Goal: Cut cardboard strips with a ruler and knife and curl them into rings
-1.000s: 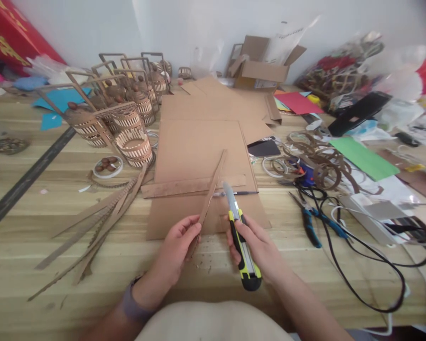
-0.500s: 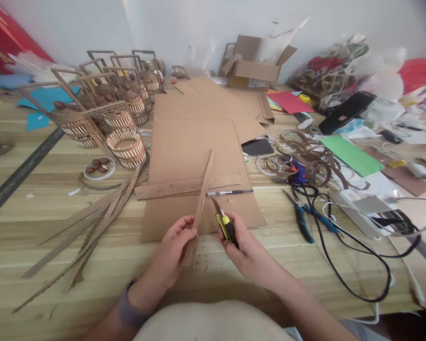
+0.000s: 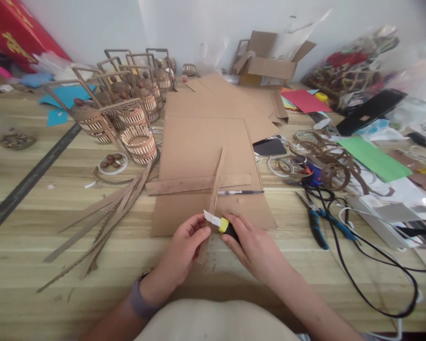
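My left hand [image 3: 190,244] pinches a narrow cardboard strip [image 3: 218,177] near its lower end, and the strip points away from me. In my right hand [image 3: 250,241] is a yellow and black utility knife [image 3: 225,226]. Its bare blade lies across the strip, just beyond my left thumb; whether it touches the strip I cannot tell. Under the strip a wider cardboard strip [image 3: 177,183] and a pen [image 3: 239,192] rest on large cardboard sheets [image 3: 202,142].
Woven lidded baskets [image 3: 140,142] with tall handles stand at the left. Cut strips [image 3: 102,222] and a white ring of brown beads [image 3: 113,163] lie nearer. Pliers [image 3: 315,222], black cable [image 3: 344,274] and curled strips [image 3: 337,170] spread over the right side. An open box [image 3: 270,66] stands behind.
The knife has turned, its blade swinging left across the strip close to my left fingers. My left hand keeps its pinch. The whole view has shifted, with everything appearing further right.
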`<state>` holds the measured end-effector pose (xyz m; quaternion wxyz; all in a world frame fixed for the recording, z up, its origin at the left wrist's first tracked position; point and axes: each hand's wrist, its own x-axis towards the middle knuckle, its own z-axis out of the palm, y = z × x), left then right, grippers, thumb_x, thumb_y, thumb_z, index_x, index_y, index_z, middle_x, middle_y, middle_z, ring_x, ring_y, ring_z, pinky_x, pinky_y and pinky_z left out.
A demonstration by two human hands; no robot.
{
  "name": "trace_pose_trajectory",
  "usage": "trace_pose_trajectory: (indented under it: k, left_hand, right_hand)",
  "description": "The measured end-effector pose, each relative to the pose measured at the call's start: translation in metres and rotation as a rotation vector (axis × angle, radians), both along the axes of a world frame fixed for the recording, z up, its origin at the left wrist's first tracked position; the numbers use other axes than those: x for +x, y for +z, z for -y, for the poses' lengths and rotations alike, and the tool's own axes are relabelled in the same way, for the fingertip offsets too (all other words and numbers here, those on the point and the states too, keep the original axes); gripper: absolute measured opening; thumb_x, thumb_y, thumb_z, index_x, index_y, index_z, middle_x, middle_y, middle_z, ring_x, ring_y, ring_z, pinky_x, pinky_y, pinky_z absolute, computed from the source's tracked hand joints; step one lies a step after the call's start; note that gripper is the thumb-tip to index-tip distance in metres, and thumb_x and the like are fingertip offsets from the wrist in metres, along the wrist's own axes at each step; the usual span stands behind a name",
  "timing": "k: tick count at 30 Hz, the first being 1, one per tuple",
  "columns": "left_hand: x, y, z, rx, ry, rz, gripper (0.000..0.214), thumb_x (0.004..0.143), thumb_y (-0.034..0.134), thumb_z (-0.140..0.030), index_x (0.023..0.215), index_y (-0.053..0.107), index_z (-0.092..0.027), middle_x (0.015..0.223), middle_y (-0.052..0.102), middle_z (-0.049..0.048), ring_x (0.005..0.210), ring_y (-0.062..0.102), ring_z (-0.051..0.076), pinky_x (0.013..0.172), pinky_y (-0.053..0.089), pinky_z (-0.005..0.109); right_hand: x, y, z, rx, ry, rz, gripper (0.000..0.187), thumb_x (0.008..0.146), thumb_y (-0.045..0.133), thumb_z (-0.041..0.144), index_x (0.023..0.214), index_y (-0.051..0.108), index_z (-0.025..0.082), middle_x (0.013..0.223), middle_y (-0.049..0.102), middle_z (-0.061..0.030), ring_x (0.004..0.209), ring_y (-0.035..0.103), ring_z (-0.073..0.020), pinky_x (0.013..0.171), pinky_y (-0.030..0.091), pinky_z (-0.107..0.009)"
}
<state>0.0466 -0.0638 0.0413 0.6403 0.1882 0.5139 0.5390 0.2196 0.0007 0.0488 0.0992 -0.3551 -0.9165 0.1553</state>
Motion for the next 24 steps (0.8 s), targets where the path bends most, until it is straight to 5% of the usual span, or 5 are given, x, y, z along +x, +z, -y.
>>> trace_pose_trajectory:
  k: [10, 24]
  left_hand:
    - [-0.001, -0.001, 0.001, 0.027, -0.027, -0.004, 0.023, 0.073, 0.071, -0.029, 0.094, 0.070, -0.019, 0.083, 0.065, 0.0005, 0.082, 0.059, 0.016, 0.076, 0.045, 0.026]
    - [-0.002, -0.001, 0.002, -0.038, 0.018, 0.119, 0.036, 0.069, 0.078, -0.028, 0.103, 0.072, -0.019, 0.102, 0.071, 0.0043, 0.098, 0.061, 0.019, 0.089, 0.046, 0.029]
  right_hand:
    - [0.001, 0.007, -0.003, -0.014, 0.034, 0.042, 0.036, 0.100, 0.041, 0.040, 0.124, 0.056, 0.018, 0.105, 0.070, -0.0114, 0.087, 0.070, -0.0242, 0.066, 0.055, -0.034]
    - [0.011, 0.005, -0.014, 0.045, 0.047, 0.075, 0.043, 0.101, 0.036, 0.046, 0.126, 0.056, 0.018, 0.100, 0.069, -0.0106, 0.083, 0.070, -0.0231, 0.069, 0.056, -0.035]
